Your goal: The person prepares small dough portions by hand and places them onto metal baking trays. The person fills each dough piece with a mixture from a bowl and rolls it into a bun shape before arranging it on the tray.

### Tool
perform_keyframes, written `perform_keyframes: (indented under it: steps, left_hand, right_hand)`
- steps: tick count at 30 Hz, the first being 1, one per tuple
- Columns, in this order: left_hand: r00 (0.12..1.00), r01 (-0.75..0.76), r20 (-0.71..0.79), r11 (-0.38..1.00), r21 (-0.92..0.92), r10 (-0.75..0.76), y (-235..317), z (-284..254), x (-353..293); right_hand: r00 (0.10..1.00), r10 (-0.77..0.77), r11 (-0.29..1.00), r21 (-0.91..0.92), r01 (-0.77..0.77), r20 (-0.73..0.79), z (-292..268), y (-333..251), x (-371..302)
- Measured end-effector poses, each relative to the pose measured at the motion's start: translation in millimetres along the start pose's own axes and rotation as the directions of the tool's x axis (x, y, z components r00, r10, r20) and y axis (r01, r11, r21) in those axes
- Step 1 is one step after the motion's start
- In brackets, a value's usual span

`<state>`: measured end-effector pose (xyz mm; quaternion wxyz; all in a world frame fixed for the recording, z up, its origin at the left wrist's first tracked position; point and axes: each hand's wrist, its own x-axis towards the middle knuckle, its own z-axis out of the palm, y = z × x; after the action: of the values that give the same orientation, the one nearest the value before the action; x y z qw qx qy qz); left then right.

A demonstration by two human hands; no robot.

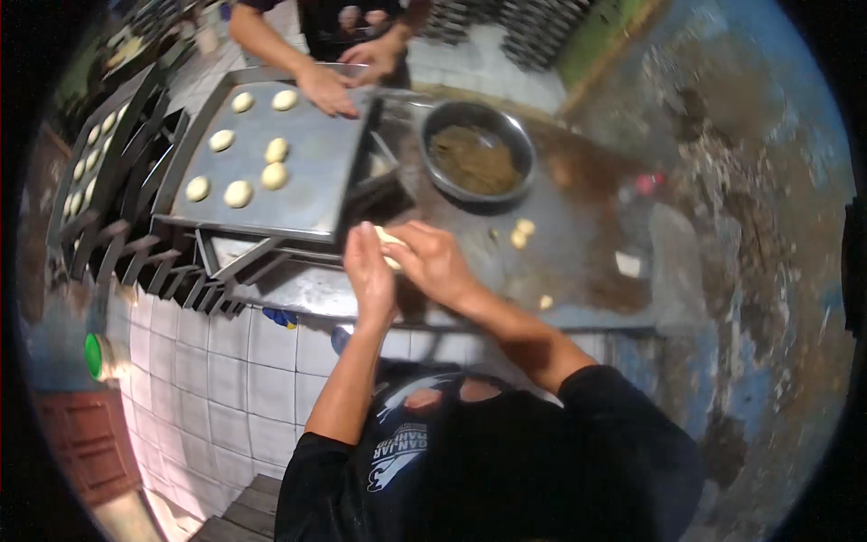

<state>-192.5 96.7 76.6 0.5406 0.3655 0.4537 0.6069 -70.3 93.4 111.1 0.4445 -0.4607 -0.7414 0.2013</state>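
The dough (388,238) was pressed between the left hand (366,266) and right hand (437,259) — its long axis hidden — with the tray (312,194) ahead and leftward, nearer the left hand.

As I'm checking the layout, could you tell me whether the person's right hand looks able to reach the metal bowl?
Probably yes: nothing seems to stand between the right hand and the metal bowl, though that hand's grip is on pale dough.
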Motion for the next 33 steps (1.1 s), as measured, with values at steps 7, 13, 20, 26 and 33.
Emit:
perform_keyframes:
  steps: [7,13,20,26,33]
  left_hand:
    - [0.946,0.272,0.2,0.96,-0.063,-0.254,-55,113,-44]
    - [0.845,0.494,0.229,0.869,0.011,-0.483,-150,99,-25]
    - [0.812,0.299,0.407,0.897,0.324,-0.418,-179,109,12]
    - [0.836,0.284,0.436,0.943,0.173,-0.332,-201,132,113]
    - [0.813,0.401,0.359,0.888,0.226,-0.459,-202,138,143]
  right_hand:
    - [0.819,0.573,0.671,0.598,-0.438,-0.042,-91,56,-97]
    - [0.748,0.641,0.741,0.391,-0.545,-0.172,-118,99,-103]
    - [0.768,0.594,0.758,0.153,-0.634,0.241,-123,190,-34]
    - [0.841,0.512,0.784,-0.305,-0.541,-0.174,-192,409,57]
    - [0.719,0.694,0.652,-0.442,-0.616,0.021,-177,415,82]
